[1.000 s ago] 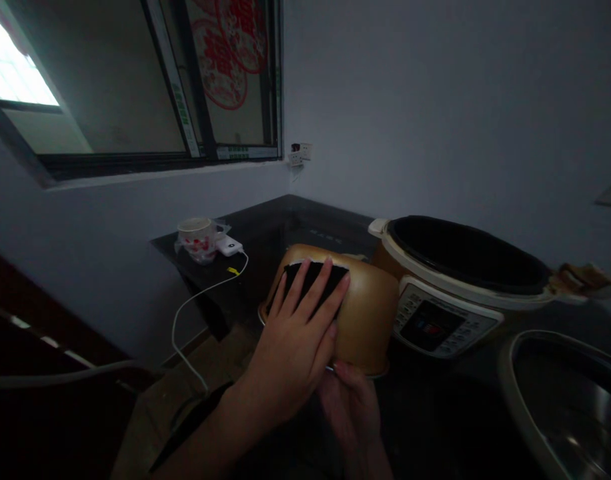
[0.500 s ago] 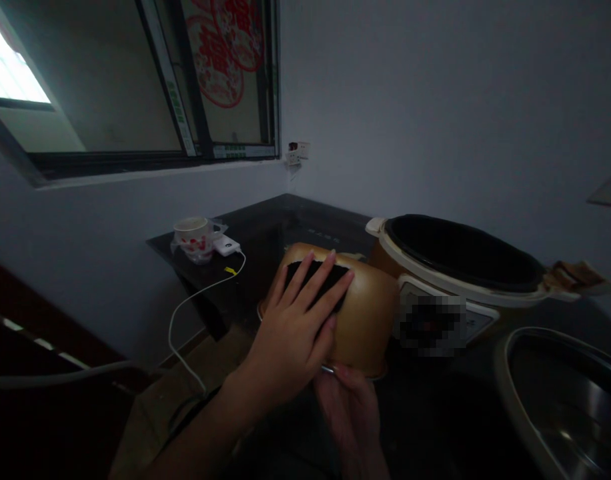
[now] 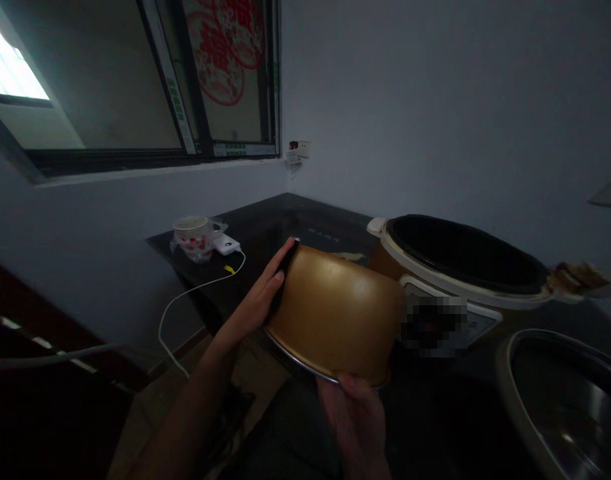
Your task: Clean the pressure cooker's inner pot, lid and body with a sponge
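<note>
A gold-coloured inner pot (image 3: 335,307) of a rice cooker is held up in front of me, tilted, its outer wall facing me and its rim low. My right hand (image 3: 358,410) grips that rim from below, thumb on the outside. On the pot's left side, my left hand (image 3: 260,293) presses a black cloth (image 3: 287,261) against the wall. Most of the cloth is hidden behind the fingers, and the pot's inside is out of sight. Just right of the pot stands the rice cooker body (image 3: 388,257), its dark cavity uncovered.
A round glass lid (image 3: 580,400) lies at the lower right. On the dark table (image 3: 265,223), a bagged cup (image 3: 191,237) stands by a white device (image 3: 227,245) whose cable hangs over the edge. Brown crumpled material (image 3: 578,277) sits at the cooker's right handle. Walls border the table's back.
My left hand has slid left with the black cloth, from the pot's upper wall round to its left side. My right hand keeps hold of the rim.
</note>
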Motion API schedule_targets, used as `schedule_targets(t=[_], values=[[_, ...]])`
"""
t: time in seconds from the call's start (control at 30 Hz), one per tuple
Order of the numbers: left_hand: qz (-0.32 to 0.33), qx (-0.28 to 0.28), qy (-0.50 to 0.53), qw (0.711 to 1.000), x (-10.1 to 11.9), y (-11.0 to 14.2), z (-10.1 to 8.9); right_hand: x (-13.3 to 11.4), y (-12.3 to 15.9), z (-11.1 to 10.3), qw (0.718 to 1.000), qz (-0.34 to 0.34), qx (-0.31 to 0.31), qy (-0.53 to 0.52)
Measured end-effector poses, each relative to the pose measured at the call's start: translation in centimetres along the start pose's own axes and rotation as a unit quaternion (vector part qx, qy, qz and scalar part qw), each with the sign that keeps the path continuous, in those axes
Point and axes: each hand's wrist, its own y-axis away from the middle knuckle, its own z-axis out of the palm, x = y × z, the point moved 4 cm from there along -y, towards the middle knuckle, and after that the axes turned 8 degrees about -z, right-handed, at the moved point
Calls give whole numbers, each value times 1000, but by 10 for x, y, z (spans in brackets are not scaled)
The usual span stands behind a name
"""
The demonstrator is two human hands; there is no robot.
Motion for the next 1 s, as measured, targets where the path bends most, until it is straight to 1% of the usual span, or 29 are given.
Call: schedule_targets(t=[0.07, 0.13, 0.2, 0.23, 0.3, 0.4, 0.47, 0.53, 0.6, 0.7, 0.77, 0.83, 0.93, 1.0], values=[[-40, -13, 79, 996, -21, -7, -3, 0, 1, 1, 1000, 8, -3, -4], [-87, -22, 148, 985, -41, -13, -2, 1, 2, 1, 1000, 24, -12, -1], [-121, -27, 193, 973, -54, -16, 0, 2, 2, -2, 999, 28, -16, 1], [-129, -27, 204, 970, -57, -17, 1, 2, 1, -5, 1000, 24, -14, 1], [-128, -24, 200, 971, -55, -16, 1, 0, -1, -13, 1000, 14, -6, 4], [-100, -18, 157, 982, -39, -10, -1, -3, -3, -26, 1000, 12, -5, 23], [-83, -22, 128, 988, -28, -6, -2, -7, -4, -31, 999, -2, 1, 35], [-74, -21, 110, 991, -23, -4, -3, -10, -3, -32, 999, -23, 16, 35], [-71, -10, 107, 992, -24, -3, -4, -11, -2, -30, 999, -26, 19, 32], [-65, 4, 111, 992, -31, -5, -7, -7, 0, -27, 1000, -9, -2, 28], [-58, 2, 104, 993, -35, -6, -8, -3, 1, -30, 1000, 4, -10, 22], [-50, 5, 94, 994, -37, -5, -10, 1, 1, -36, 1000, 3, -10, 12], [-27, 15, 77, 997, -33, -2, -12, 6, 1, -42, 1000, -6, -14, 13], [1, 7, 61, 998, -24, 3, -11, 6, 1, -42, 1000, -14, -8, 13]])
